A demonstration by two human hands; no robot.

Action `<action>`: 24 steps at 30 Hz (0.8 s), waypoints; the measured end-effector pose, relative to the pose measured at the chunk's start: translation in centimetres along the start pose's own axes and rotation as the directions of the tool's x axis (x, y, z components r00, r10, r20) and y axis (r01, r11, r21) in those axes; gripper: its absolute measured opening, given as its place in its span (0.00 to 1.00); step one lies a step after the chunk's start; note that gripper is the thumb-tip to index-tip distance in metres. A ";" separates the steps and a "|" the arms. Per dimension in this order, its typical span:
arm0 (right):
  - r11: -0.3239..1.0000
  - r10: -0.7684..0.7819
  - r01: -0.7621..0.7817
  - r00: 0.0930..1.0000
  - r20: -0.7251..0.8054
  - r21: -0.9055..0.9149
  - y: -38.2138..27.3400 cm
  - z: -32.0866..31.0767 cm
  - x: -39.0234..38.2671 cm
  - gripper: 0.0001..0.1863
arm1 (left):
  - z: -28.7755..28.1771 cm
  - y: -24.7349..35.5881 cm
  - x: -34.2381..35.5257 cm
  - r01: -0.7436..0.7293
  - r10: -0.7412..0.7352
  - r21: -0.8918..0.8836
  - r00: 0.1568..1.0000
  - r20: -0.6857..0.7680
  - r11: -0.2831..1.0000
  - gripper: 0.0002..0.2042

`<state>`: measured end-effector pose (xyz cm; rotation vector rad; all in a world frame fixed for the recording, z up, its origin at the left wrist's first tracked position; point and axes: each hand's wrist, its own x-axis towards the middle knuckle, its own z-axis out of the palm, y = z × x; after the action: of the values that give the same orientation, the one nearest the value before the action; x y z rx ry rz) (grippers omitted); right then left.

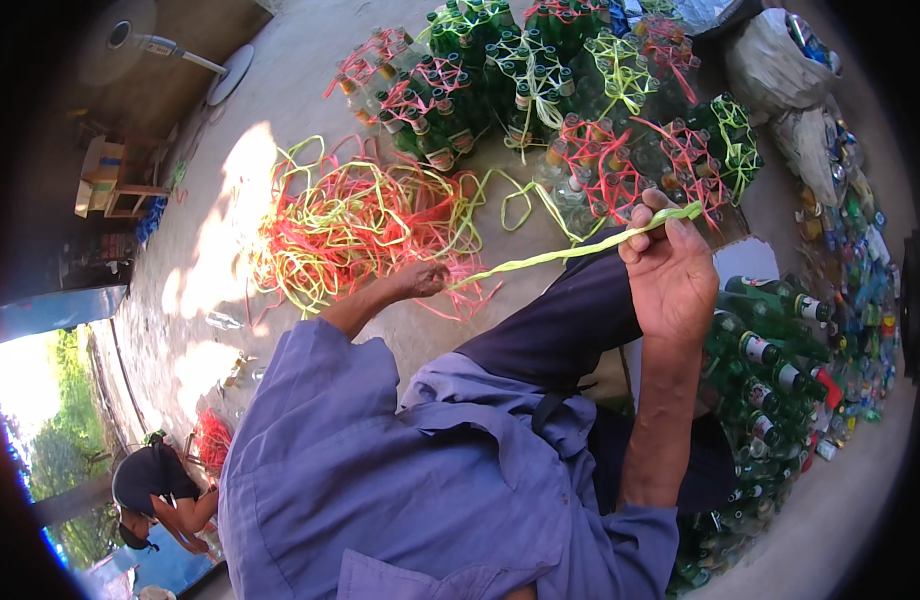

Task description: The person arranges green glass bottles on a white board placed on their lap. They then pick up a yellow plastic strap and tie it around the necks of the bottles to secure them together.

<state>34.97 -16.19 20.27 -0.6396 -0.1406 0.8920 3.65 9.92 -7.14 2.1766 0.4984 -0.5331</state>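
A yellow-green plastic string (pixel 550 256) is pulled taut between my two hands. Raised at the right, my right hand (pixel 674 278) pinches it between thumb and fingers, with its end sticking out past them. My left hand (pixel 423 280) is closed at the string's other side, low over the edge of a tangled heap of red and yellow-green string (pixel 360 225) on the floor. Just beyond my right hand stand bundles of glass bottles, their necks laced with red string (pixel 600 165) and yellow-green string (pixel 620 72).
Many loose green bottles (pixel 765 350) lie to my right, beside strewn plastic waste (pixel 865 270). A bulging white sack (pixel 780 65) stands at the far right. Another person (pixel 155 490) bends near a red string pile (pixel 212 440) at the lower left. A fan (pixel 170 48) stands at the far left.
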 end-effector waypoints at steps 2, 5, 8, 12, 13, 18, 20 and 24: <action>1.000 0.014 -0.014 1.000 0.018 0.009 0.0 -0.3 0.2 0.18 | 0.1 -0.8 -1.4 -0.028 0.014 0.157 0.996 0.093 0.987 0.18; 0.999 0.022 -0.022 0.999 -0.026 0.028 -0.1 -1.1 0.4 0.17 | 0.0 -1.1 -3.8 -0.080 0.062 0.215 0.994 0.087 0.973 0.13; 0.998 0.036 -0.032 0.998 -0.055 0.062 -0.1 -1.6 0.9 0.18 | 0.7 -5.5 -5.9 -0.031 0.063 0.222 0.988 -0.138 0.975 0.12; 0.995 0.048 -0.042 0.996 -0.078 0.086 -0.4 -1.7 0.9 0.18 | -1.7 -6.0 -6.3 0.197 -0.587 -0.776 0.768 -0.258 0.600 0.13; 0.996 0.049 -0.043 0.995 -0.082 0.079 -0.4 -1.8 0.9 0.18 | -2.7 -5.0 -6.5 0.135 -0.622 -0.868 0.750 -0.226 0.478 0.13; 0.994 0.066 -0.060 0.996 -0.068 0.087 0.0 -1.7 1.4 0.17 | -4.0 -3.3 -9.7 -0.024 -0.609 -0.988 0.785 -0.114 0.154 0.19; 0.991 0.070 -0.061 0.995 -0.075 0.115 -0.2 -1.4 1.3 0.17 | -3.3 -4.2 -10.5 0.089 -0.667 -0.990 0.745 -0.008 0.111 0.19; 0.985 0.075 -0.064 0.995 -0.063 0.163 -0.6 -1.5 1.2 0.17 | 0.7 -8.7 -11.9 0.242 -0.826 -0.968 0.559 0.079 0.071 0.15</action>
<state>36.68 -16.25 19.24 -0.5268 0.0161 0.9372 -10.93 12.45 -6.73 0.7778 1.5999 0.0719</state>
